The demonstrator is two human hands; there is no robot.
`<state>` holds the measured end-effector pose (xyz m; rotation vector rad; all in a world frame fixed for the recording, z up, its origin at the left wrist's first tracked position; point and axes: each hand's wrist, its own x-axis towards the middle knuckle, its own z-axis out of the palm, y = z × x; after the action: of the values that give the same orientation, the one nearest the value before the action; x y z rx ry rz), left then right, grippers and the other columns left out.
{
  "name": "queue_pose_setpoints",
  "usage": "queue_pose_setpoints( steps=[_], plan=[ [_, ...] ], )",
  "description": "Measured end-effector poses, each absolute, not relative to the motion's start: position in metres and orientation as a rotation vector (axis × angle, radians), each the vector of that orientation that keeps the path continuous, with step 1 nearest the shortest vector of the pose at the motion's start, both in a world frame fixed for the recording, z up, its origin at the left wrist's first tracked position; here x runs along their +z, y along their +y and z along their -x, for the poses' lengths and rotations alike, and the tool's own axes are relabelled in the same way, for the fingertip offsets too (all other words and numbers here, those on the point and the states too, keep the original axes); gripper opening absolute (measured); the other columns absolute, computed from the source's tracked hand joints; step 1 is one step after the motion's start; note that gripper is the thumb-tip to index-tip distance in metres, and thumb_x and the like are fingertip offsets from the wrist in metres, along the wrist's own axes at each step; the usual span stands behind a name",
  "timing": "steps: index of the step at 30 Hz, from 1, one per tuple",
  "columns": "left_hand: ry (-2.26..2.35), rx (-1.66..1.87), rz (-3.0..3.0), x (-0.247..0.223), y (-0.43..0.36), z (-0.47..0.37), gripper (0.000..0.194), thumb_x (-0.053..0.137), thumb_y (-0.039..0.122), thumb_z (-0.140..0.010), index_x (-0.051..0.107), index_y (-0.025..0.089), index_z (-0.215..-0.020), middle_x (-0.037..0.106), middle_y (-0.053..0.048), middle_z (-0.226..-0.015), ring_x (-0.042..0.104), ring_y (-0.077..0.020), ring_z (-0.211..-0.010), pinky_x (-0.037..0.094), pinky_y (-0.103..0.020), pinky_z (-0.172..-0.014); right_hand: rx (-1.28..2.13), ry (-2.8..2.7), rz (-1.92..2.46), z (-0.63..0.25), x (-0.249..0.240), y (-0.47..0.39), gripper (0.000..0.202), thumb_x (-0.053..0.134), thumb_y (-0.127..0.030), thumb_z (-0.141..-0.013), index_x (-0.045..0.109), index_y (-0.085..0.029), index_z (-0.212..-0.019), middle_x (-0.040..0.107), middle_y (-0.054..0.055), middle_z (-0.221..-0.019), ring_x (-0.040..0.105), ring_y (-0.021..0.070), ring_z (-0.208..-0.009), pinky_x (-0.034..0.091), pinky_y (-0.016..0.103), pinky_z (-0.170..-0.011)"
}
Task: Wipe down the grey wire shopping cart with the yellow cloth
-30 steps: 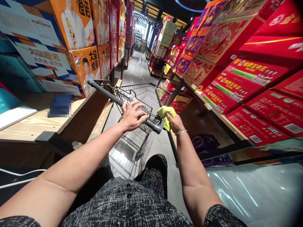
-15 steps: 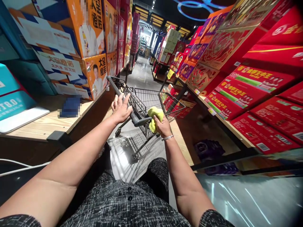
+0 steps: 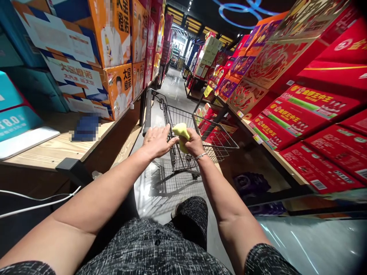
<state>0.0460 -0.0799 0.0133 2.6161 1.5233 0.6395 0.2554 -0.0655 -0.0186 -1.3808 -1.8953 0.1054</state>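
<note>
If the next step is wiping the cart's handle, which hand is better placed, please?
Right, probably: the right hand grips the cloth, seemingly within reach of the handle. The left hand shows no cloth and lies at the handle's near end, so it seems better suited to steadying the cart.

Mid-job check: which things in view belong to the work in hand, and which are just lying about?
In hand:
- yellow cloth, gripped by the right hand
- shopping cart, left hand on its handle

Lying about:
- orange cartons
- red boxes
- blurred blue item
</note>
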Motion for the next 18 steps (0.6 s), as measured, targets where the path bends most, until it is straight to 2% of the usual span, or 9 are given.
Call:
queue_pose_setpoints(
  steps=[3, 6, 9, 12, 18],
  plan=[
    [1.440, 0.691, -2.737, 0.000, -0.058, -0.029, 0.050, 0.040, 0.056, -0.099, 0.064, 0.022, -0.126, 0.066, -0.013, -0.121, 0.053, -0.0348, -0.117, 0.032, -0.050, -0.103, -0.030, -1.850, 1.633, -0.290, -0.035, -0.052, 0.021, 0.057, -0.029, -0.085, 0.068, -0.020, -0.101, 0.064, 0.009, -0.106, 0.057, 0.0219, -0.098, 0.048, 0.034, -0.088],
    [1.412, 0.795, -2.729, -0.006, -0.037, -0.017, 0.041, 0.045, 0.054, -0.097, 0.071, 0.023, -0.105, 0.066, -0.011, -0.110, 0.052, -0.0324, -0.112, 0.033, -0.049, -0.102, -0.009, -1.832, 1.861, -0.321, -0.057, -0.049, 0.029, 0.060, -0.026, -0.081, 0.068, -0.019, -0.109, 0.064, 0.009, -0.105, 0.058, 0.0219, -0.094, 0.049, 0.034, -0.085],
    [1.468, 0.840, -2.690, -0.008, -0.019, -0.012, 0.042, 0.046, 0.057, -0.095, 0.071, 0.022, -0.096, 0.066, -0.011, -0.105, 0.052, -0.0326, -0.111, 0.033, -0.049, -0.103, 0.029, -1.772, 1.876, -0.335, -0.074, -0.053, 0.034, 0.060, -0.029, -0.082, 0.066, -0.020, -0.115, 0.064, 0.008, -0.106, 0.058, 0.0215, -0.092, 0.050, 0.035, -0.084],
    [1.600, 0.813, -2.697, -0.009, -0.005, -0.011, 0.050, 0.045, 0.064, -0.094, 0.071, 0.021, -0.092, 0.066, -0.011, -0.104, 0.053, -0.0326, -0.112, 0.031, -0.050, -0.107, 0.077, -1.773, 1.793, -0.329, -0.082, -0.058, 0.031, 0.058, -0.032, -0.084, 0.066, -0.020, -0.111, 0.063, 0.008, -0.105, 0.058, 0.0217, -0.093, 0.050, 0.037, -0.087],
    [1.776, 0.857, -2.604, -0.017, 0.022, -0.006, 0.061, 0.046, 0.077, -0.085, 0.073, 0.022, -0.092, 0.066, -0.011, -0.113, 0.048, -0.0352, -0.125, 0.009, -0.052, -0.122, 0.119, -1.794, 1.785, -0.297, -0.080, -0.063, 0.032, 0.054, -0.033, -0.087, 0.063, -0.018, -0.114, 0.060, 0.011, -0.106, 0.058, 0.0244, -0.098, 0.050, 0.039, -0.091]
  ],
)
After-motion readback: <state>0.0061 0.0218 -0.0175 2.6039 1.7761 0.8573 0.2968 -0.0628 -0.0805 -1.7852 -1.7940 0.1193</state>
